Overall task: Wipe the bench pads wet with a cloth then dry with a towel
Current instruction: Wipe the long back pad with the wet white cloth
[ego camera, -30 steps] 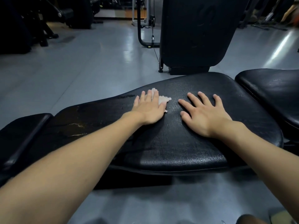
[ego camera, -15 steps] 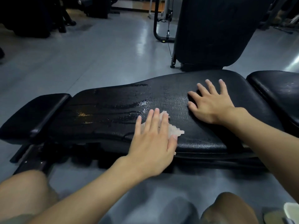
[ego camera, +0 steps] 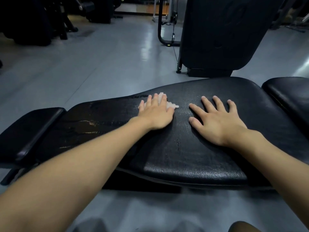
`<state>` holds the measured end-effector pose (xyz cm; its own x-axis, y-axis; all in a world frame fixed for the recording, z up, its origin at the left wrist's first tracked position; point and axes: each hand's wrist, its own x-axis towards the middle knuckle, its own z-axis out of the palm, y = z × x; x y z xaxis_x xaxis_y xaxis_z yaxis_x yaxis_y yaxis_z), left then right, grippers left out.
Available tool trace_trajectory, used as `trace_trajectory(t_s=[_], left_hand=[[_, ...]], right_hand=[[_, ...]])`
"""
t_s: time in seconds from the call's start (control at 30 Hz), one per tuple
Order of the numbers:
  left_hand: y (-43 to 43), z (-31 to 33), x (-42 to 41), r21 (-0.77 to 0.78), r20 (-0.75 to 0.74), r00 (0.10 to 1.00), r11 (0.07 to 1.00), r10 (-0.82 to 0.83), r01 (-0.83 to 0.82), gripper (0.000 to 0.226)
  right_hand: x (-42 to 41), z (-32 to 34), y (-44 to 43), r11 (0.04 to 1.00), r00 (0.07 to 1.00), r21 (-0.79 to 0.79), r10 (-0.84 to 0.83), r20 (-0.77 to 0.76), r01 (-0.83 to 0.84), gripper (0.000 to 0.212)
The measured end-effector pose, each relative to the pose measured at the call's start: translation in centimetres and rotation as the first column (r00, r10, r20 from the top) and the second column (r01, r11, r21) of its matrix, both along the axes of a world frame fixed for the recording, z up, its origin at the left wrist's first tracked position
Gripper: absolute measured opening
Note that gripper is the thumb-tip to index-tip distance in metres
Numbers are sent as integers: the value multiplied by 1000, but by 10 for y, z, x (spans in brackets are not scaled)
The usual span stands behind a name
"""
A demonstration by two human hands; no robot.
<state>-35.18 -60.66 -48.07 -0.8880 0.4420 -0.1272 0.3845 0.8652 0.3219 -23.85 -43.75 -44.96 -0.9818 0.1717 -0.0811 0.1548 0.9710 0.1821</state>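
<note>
The cloth [ego camera: 172, 105] is pressed under the flat, straight-fingered left hand [ego camera: 156, 114] near the far edge of the bench pad [ego camera: 184, 156], seemingly for wet wiping, while the right hand [ego camera: 217, 121] is laid open and empty mid-pad, likely for bracing.
</note>
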Motion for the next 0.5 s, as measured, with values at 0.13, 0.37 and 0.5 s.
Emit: trace_trajectory(t_s=[0.13,0.37,0.5], left_hand=[[12,1,-59,-24,0,999,998,54,-54,66],[14,-1,-72,-35,-10,998,997,68,-69,67],[-4,-5,-38,-13,-40,999,1000,17,-17,66]], right_hand=[[-1,0,0,1000,1000,10,11,-7,-11,67],[-2,0,-1,1000,1000,1,5,-6,-5,64],[-2,2,-1,1000,1000,-2,-6,-1,6,64]])
